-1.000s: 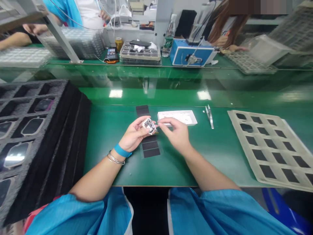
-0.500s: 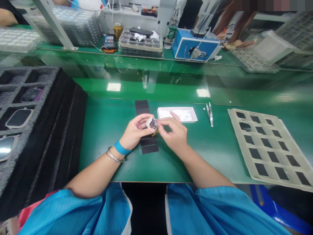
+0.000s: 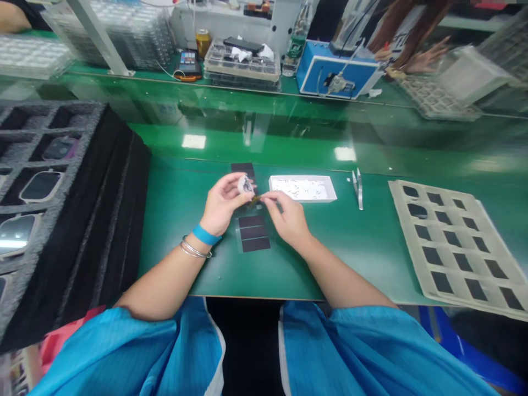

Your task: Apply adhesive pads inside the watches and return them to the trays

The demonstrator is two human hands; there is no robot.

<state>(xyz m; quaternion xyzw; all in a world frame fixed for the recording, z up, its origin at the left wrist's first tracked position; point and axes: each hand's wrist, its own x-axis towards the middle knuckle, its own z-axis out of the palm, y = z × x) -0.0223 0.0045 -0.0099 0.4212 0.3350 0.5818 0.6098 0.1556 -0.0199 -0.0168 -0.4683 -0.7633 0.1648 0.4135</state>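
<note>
My left hand [image 3: 223,203] is closed round a small white, metallic part [image 3: 246,186], held above the green mat. My right hand [image 3: 286,217] pinches at a thin brownish strip [image 3: 256,199] sticking out from under that part, fingertips touching it. Below the hands a clear strip with black rectangular pads [image 3: 252,234] lies on the mat. A shallow white tray of tiny pieces [image 3: 303,188] sits just right of the hands, and metal tweezers [image 3: 358,187] lie beyond it.
A dark foam tray [image 3: 45,187] with several glass-faced units fills the left. A beige tray of black pads [image 3: 457,242] lies at the right. Across the glossy green conveyor [image 3: 289,137] stand a blue box [image 3: 336,77], stacked clear trays and another person's hand [image 3: 424,58].
My right fingertips closed from beside the part onto the strip at its lower edge. My left hand turned the part. The view shifted slightly downward.
</note>
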